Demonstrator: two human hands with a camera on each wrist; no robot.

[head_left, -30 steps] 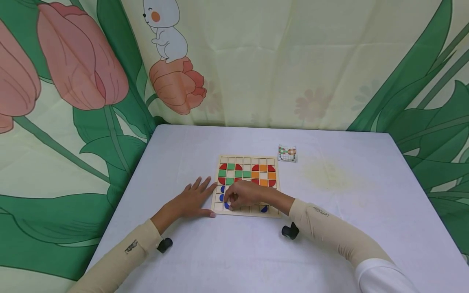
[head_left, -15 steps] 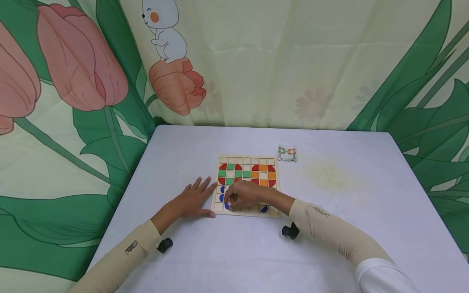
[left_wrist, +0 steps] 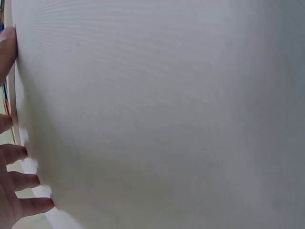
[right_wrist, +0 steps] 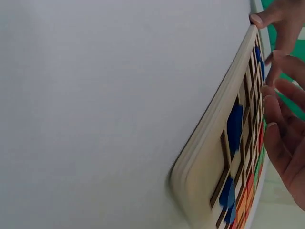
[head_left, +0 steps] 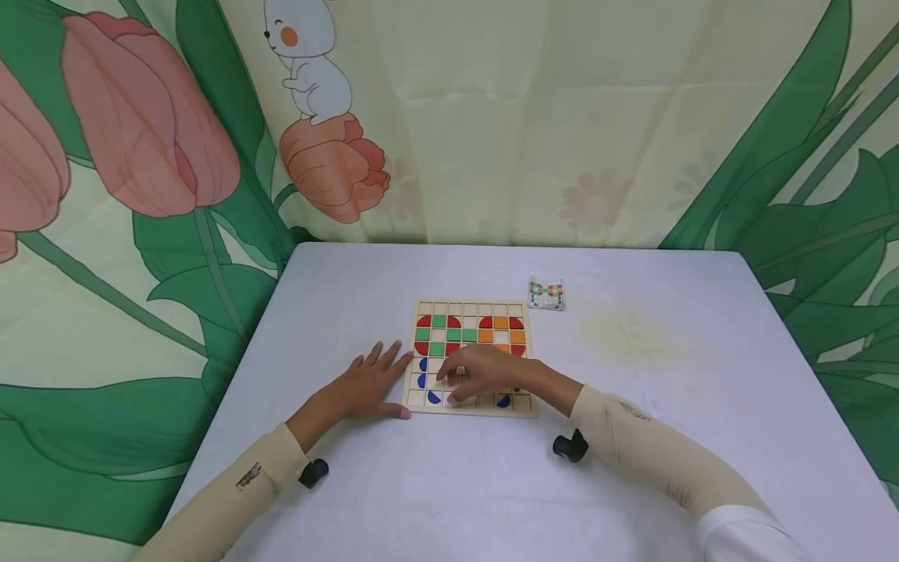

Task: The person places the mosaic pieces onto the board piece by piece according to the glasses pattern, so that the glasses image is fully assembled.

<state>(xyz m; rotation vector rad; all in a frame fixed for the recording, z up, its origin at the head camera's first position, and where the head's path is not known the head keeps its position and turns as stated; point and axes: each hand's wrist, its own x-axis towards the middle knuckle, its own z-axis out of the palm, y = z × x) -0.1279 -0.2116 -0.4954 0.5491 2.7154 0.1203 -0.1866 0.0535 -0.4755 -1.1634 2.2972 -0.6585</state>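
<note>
A wooden grid board (head_left: 469,321) lies on the table, with red, green and orange pieces in its upper rows. Blue half-round pieces (head_left: 434,397) sit in cells down its left side and along the bottom row. My left hand (head_left: 365,386) lies with fingers spread at the board's left edge; thumb and fingertips touch or nearly touch it. Over the lower middle of the board is my right hand (head_left: 485,368), its fingers loosely bent and thumb apart from the index finger. The right wrist view shows nothing between those fingers (right_wrist: 276,143). Some cells are hidden beneath this hand.
A small patterned card (head_left: 546,294) lies beyond the board's upper right corner. White cloth (head_left: 646,460) covers the table, with a faint yellowish stain (head_left: 625,336) on the right. A printed curtain (head_left: 477,117) hangs behind.
My right hand has shifted slightly right, away from the blue piece in the bottom row, and its thumb and index finger have parted. The left hand keeps its place; the head view shifts slightly.
</note>
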